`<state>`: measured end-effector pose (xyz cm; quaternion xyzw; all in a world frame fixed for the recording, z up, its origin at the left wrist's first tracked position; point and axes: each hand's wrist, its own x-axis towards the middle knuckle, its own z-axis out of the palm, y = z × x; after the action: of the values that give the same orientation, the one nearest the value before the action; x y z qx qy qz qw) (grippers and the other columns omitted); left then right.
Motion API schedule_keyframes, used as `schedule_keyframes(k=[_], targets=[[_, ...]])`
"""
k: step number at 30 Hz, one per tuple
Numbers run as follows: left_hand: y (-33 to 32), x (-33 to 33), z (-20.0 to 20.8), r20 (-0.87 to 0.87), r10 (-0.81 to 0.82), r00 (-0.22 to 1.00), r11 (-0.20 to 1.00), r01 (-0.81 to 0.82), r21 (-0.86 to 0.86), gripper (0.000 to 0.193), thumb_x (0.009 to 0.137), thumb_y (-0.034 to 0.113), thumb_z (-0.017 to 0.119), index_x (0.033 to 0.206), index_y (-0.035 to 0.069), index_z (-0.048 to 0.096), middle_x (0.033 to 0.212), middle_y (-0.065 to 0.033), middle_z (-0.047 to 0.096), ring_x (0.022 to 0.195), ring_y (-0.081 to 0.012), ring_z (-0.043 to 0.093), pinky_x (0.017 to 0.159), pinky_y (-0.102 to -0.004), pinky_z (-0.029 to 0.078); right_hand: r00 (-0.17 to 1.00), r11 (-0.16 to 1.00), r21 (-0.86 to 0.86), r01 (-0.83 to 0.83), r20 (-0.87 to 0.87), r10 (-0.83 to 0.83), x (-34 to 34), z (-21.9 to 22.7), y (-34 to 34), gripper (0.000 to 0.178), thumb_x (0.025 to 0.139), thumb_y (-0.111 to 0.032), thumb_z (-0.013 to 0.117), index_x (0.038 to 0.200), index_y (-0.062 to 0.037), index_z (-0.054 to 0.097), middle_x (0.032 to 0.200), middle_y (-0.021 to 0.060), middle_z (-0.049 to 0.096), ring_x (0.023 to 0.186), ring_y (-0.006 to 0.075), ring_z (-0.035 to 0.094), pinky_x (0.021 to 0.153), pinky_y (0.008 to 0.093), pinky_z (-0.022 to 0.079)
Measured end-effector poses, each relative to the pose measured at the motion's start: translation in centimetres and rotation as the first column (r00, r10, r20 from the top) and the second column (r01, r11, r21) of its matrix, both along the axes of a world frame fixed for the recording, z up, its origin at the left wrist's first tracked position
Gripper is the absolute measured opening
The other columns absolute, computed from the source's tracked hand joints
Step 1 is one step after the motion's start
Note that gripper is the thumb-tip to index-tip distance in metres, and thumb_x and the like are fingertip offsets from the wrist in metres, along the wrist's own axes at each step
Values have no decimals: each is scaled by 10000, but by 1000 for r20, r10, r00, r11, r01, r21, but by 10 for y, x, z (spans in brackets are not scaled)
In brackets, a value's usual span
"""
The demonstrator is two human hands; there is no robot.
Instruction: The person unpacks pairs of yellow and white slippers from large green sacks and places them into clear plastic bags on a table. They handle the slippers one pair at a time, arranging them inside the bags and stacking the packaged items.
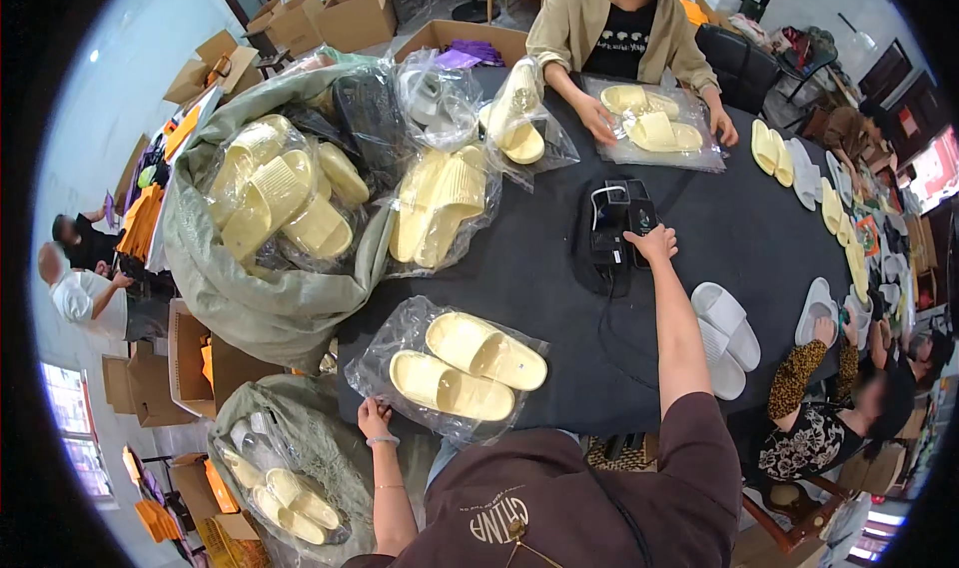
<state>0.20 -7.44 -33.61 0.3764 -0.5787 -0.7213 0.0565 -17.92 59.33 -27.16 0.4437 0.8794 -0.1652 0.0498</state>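
From the head camera, the person's left hand pinches the near left corner of a clear plastic bag that lies flat on the near part of the black table. Inside the bag a pair of pale yellow slippers lies side by side. The right hand reaches far out to the middle of the table, its fingers resting on the right edge of a black handheld device; whether it grips it I cannot tell. To the far left a grey-green sack spills more bagged yellow slippers. Across the table another person's hands press a second bagged pair. White slippers sit to the right.
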Motion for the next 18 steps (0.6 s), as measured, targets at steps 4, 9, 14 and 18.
schedule_keyframes(k=[4,9,14,18], targets=[[3,15,-7,64,42,997,999,-41,-6,204,944,269,549,966,67,539,804,-23,585,685,-136,611,523,-240,458,998,997,-53,-48,27,50,4,3,3,1143,547,-628,759,1393,-4,309,1372,190,347,1277,359,343,1031,509,267],[9,10,-3,104,37,994,999,-35,-21,371,940,414,509,1045,59,543,833,-17,582,731,-145,612,544,-249,452,997,997,-67,-32,-65,28,11,-4,9,1083,608,-614,722,1423,-52,284,1409,177,319,1298,352,329,1038,524,252],[5,-8,15,47,59,997,997,-56,-51,613,912,580,443,1224,56,497,1007,-43,594,860,-155,594,623,-260,442,961,975,-165,-149,-256,103,48,-2,34,707,772,-502,631,1305,-62,485,1296,209,465,1200,342,468,977,464,364],[-27,-16,26,-13,76,997,972,-77,-220,653,917,568,436,1329,61,425,1269,-99,536,1089,-212,542,844,-355,421,790,710,-471,-524,-580,199,122,100,-63,351,908,-260,566,1142,-2,605,1081,136,622,979,216,608,860,296,464]])
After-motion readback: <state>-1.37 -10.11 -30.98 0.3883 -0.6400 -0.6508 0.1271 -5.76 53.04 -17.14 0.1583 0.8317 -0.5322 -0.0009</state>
